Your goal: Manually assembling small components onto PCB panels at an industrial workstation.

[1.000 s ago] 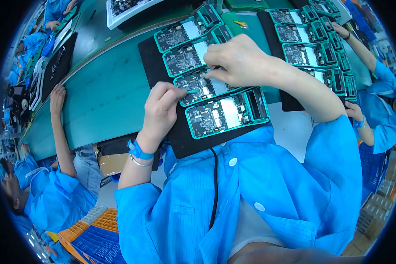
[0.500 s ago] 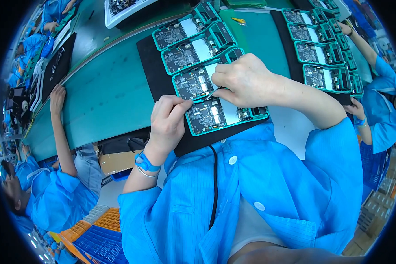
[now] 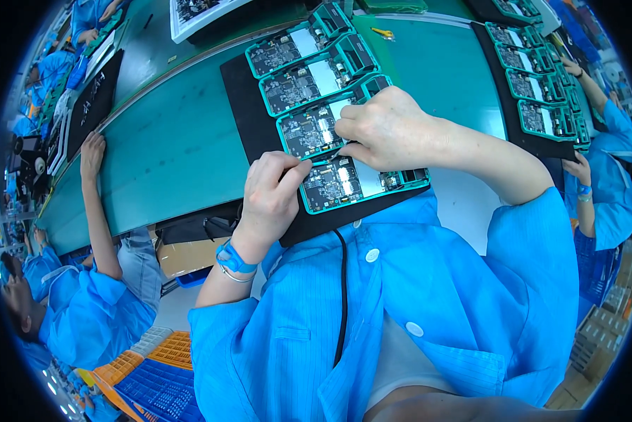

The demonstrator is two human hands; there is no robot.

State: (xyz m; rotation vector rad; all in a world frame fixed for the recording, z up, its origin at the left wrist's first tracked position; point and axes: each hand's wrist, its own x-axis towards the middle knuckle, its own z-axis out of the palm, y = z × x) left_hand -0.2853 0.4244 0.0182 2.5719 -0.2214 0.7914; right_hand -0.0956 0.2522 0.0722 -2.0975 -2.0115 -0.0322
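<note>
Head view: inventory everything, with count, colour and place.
Open circuit-board housings: four, teal and black, on the near mat
Near mat: one, black, under those housings
Farther housings: several, teal and black, upper right
Right mat: one, black, beneath farther housings
Workbench: one, green, around the mats
Small item: one, yellow, upper middle, kind unclear
Tray: one, white, top, left of centre
Plastic crates: several, orange, blue and grey, lower left
Co-workers: several, blue-clad, left and right
Wrist strap: one, blue, left wrist
Bangle: one, silver, left wrist
Your smock: one, blue, lower centre
Left hand: one, bare, at nearest housing's upper-left corner
Right hand: one, bare, over the two nearest housings
</note>
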